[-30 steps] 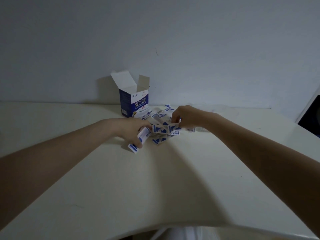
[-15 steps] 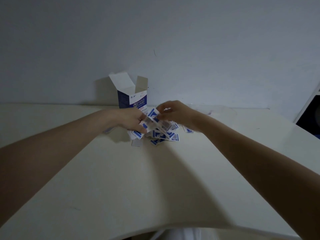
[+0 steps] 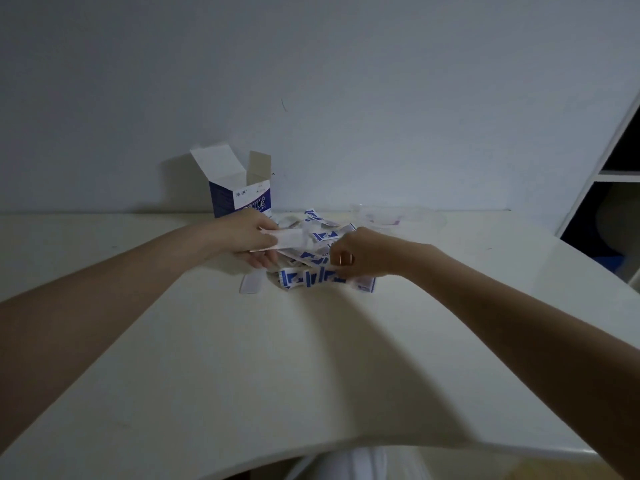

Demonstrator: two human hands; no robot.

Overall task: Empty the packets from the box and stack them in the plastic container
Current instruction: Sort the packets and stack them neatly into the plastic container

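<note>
Packets (image 3: 313,277) under both outstretched hands, left fingers (image 3: 266,242) pinching some, right fingers (image 3: 341,259) curled on others

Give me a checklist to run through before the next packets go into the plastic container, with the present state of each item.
1. Box emptied: cannot tell; it stands upright with flaps open, inside hidden.
2. Packets gathered: not ok; a loose pile of packets lies on the table, and one lone packet lies apart at the pile's left.
3. Left hand has a stack: ok; it grips a few white packets.
4. Right hand has a packet: ok; its fingers pinch packets at the pile's near edge.
5. Plastic container in reach: ok; it sits just behind the pile.
6. Container contents: cannot tell; clear and dimly lit.
</note>
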